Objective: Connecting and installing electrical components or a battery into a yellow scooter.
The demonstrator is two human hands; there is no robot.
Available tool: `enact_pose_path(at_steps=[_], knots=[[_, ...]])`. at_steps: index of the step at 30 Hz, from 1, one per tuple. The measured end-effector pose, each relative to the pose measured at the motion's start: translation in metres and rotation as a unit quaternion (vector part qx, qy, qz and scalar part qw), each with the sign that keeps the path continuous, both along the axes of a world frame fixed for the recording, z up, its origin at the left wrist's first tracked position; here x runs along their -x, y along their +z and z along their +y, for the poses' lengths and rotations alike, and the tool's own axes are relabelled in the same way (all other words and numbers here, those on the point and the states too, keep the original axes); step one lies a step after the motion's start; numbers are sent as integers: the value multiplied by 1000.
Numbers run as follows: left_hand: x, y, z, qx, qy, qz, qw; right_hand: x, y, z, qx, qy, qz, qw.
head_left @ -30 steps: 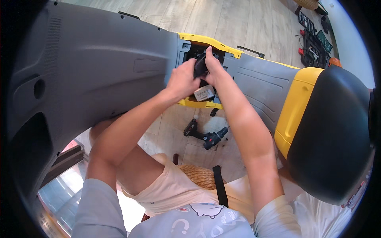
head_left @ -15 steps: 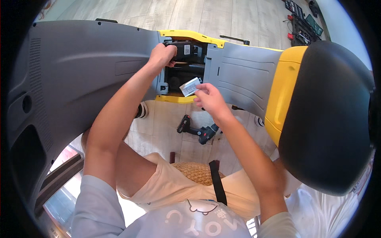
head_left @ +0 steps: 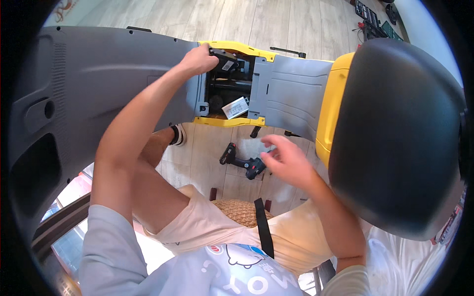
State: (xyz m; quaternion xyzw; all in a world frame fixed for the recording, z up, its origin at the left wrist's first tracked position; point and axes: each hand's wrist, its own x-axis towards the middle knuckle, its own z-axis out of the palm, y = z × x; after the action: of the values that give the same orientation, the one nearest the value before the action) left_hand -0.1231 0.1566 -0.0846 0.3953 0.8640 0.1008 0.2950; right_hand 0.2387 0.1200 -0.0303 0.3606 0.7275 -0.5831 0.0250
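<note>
A large grey and yellow machine body (head_left: 113, 74) lies across the top of the view, with an open compartment (head_left: 229, 89) in its middle. My left hand (head_left: 199, 59) is closed on a small black part (head_left: 222, 54) at the compartment's upper left corner. A white label tag (head_left: 235, 107) hangs in the lower part of the opening. My right hand (head_left: 286, 160) hovers below the machine with fingers spread, holding nothing, just right of a black and red power drill (head_left: 244, 163) lying on the floor.
A big black rounded cover (head_left: 395, 133) with a yellow rim (head_left: 332, 103) fills the right side. Wooden floor (head_left: 256, 19) shows beyond, with tools (head_left: 370, 19) at the top right. I sit on a woven stool (head_left: 242, 209).
My right hand left the compartment and dropped down toward the drill on the floor, now spread. My left hand moved to the compartment's upper left corner and stays on the black part.
</note>
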Motion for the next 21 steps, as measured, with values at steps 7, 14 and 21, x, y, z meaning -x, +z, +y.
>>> enact_pose_path(at_steps=[7, 14, 21], knots=[[-55, 55, 66, 159, -445, 248, 846, -1, 6, -18, -113, 168, 6, 979], [-109, 41, 72, 213, -584, 295, 726, -12, 16, -32, -182, 344, -151, 909], [-114, -23, 0, -259, -77, 29, 962, -15, 20, -40, -214, 337, -121, 909]])
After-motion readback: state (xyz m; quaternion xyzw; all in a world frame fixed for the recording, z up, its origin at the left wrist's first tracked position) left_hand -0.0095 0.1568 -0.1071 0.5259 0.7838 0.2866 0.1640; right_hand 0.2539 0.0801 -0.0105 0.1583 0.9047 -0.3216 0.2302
